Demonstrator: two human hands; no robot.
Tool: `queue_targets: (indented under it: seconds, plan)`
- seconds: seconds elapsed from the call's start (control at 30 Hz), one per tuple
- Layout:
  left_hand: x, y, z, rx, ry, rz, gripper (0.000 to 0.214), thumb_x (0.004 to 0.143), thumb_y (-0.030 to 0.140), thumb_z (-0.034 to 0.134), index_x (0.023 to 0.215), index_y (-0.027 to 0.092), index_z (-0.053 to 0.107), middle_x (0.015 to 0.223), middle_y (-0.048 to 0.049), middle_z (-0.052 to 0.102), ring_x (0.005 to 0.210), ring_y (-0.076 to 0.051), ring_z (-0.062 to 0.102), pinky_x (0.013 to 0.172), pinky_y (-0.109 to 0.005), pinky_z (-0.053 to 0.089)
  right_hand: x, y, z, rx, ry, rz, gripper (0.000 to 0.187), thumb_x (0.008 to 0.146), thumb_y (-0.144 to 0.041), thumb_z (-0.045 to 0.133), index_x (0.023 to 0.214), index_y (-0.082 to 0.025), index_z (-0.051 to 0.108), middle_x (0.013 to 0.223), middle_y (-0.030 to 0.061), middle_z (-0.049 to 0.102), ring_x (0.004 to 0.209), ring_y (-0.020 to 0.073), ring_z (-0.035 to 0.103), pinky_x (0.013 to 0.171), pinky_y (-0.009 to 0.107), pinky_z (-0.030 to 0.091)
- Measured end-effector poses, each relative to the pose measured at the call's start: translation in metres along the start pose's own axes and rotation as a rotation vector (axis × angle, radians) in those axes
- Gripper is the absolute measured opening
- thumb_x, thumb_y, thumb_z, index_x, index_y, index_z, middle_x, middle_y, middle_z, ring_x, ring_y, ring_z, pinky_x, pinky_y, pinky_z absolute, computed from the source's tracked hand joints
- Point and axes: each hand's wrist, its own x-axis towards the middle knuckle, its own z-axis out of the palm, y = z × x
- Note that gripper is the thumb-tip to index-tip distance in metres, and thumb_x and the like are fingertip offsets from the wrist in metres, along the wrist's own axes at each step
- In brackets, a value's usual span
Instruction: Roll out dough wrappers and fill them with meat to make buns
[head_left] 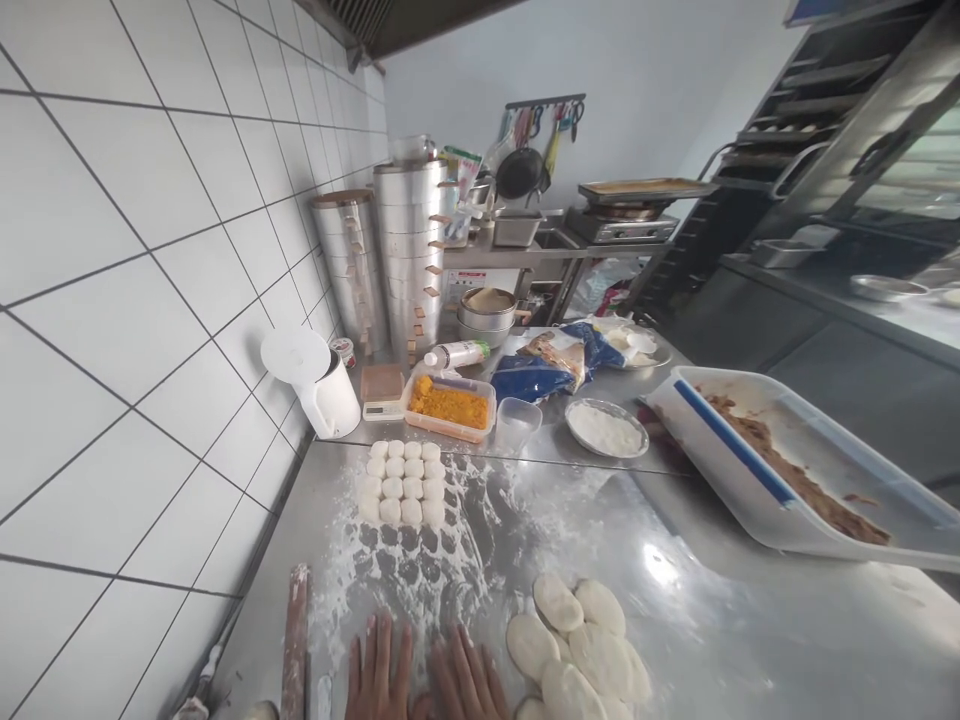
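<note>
My left hand (380, 672) and my right hand (466, 680) lie flat side by side on the floured steel table (697, 620) at the bottom edge, fingers stretched out, left partly over right. What is under the palms is hidden. Just right of my right hand sits a pile of flattened dough discs (581, 650). A wooden rolling pin (295, 640) lies left of my left hand. Farther back, several small dough balls (401, 483) stand in neat rows.
A tilted white tub of brown filling (795, 470) stands at right. Behind the balls: a box of orange crumbs (450, 403), a scale (382, 390), a white kettle (321, 385), a plate of flour (606, 428), a blue bag (540, 372). Stacked steel steamers (409, 250) line the tiled wall.
</note>
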Motion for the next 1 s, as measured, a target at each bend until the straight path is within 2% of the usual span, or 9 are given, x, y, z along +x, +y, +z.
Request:
queue_targets:
  seconds: [0.1,0.3,0.37,0.43,0.53,0.6,0.7,0.8,1.0]
  plan:
    - [0.007,0.003,-0.004,-0.04,-0.006,-0.027,0.065,0.083,0.031,0.069,0.147,0.028,0.06,0.156,-0.0153,0.054,0.148,-0.045,0.045,0.118,-0.071,0.04,0.008,0.017,-0.004,0.046,-0.071,-0.115,0.06,0.085,-0.027,0.065,0.144,-0.019,0.06,0.147,0.0209,0.062,0.129,0.0421,0.065,0.099,0.057,0.06]
    - [0.027,-0.02,-0.068,-0.349,-0.379,-0.266,0.044,0.086,0.018,0.057,0.128,0.023,0.071,0.148,-0.0167,0.061,0.138,-0.034,0.057,0.116,-0.052,0.045,0.028,0.017,-0.06,0.419,-0.413,0.502,0.049,0.082,-0.025,0.065,0.129,-0.016,0.073,0.14,0.0231,0.068,0.133,0.047,0.06,0.106,0.062,0.053]
    - [0.026,-0.032,-0.086,-0.39,-0.457,-0.323,0.033,0.082,0.015,0.056,0.111,0.021,0.071,0.131,-0.0148,0.067,0.118,-0.029,0.066,0.104,-0.043,0.051,0.031,0.014,-0.075,0.461,-0.435,0.579,0.05,0.077,-0.019,0.065,0.126,-0.016,0.074,0.134,0.0233,0.071,0.129,0.0484,0.062,0.102,0.062,0.053]
    - [0.022,-0.04,-0.097,-0.43,-0.522,-0.352,0.021,0.078,0.015,0.056,0.096,0.021,0.066,0.107,-0.0076,0.069,0.095,-0.021,0.067,0.092,-0.035,0.053,0.032,0.013,-0.086,0.572,-0.488,0.63,0.043,0.068,-0.011,0.063,0.106,-0.022,0.079,0.115,0.0151,0.079,0.113,0.0406,0.07,0.097,0.052,0.054]
    - [0.014,-0.04,-0.104,-0.524,-0.62,-0.393,0.017,0.088,0.028,0.053,0.099,0.023,0.064,0.087,-0.0029,0.07,0.082,-0.019,0.066,0.08,-0.029,0.053,0.03,0.016,-0.097,0.782,-0.538,0.759,0.018,0.068,-0.016,0.062,0.079,-0.024,0.073,0.084,0.0042,0.078,0.086,0.0283,0.073,0.081,0.039,0.054]
    - [0.01,-0.036,-0.106,-0.64,-0.669,-0.448,0.035,0.093,0.045,0.051,0.117,0.023,0.065,0.099,-0.0065,0.075,0.091,-0.022,0.07,0.08,-0.029,0.054,0.026,0.019,-0.104,0.931,-0.531,0.887,0.011,0.073,-0.03,0.066,0.081,-0.024,0.07,0.081,0.0037,0.076,0.082,0.0268,0.072,0.073,0.036,0.054]
    - [0.005,-0.027,-0.105,-0.998,-0.735,-0.666,0.067,0.087,0.069,0.055,0.137,0.024,0.06,0.128,-0.0117,0.074,0.111,-0.028,0.072,0.085,-0.033,0.057,0.017,0.023,-0.113,1.184,-0.478,1.055,0.041,0.081,-0.056,0.061,0.107,-0.024,0.067,0.093,0.0063,0.079,0.088,0.0277,0.075,0.072,0.036,0.058]
    - [0.001,-0.017,-0.1,-1.226,-0.703,-0.801,0.079,0.076,0.078,0.065,0.129,0.02,0.067,0.121,-0.0122,0.077,0.107,-0.031,0.073,0.084,-0.035,0.058,0.012,0.025,-0.122,1.373,-0.406,1.151,0.065,0.08,-0.069,0.062,0.127,-0.024,0.062,0.102,0.0071,0.079,0.097,0.0284,0.075,0.079,0.038,0.06]
    - [0.016,0.006,-0.096,-1.2,-0.568,-0.759,0.066,0.079,0.072,0.07,0.114,0.016,0.073,0.107,-0.0108,0.08,0.097,-0.029,0.073,0.082,-0.033,0.057,0.015,0.037,-0.143,1.435,-0.328,1.225,0.066,0.074,-0.077,0.071,0.112,-0.022,0.07,0.097,0.0066,0.078,0.091,0.0269,0.073,0.078,0.037,0.059]
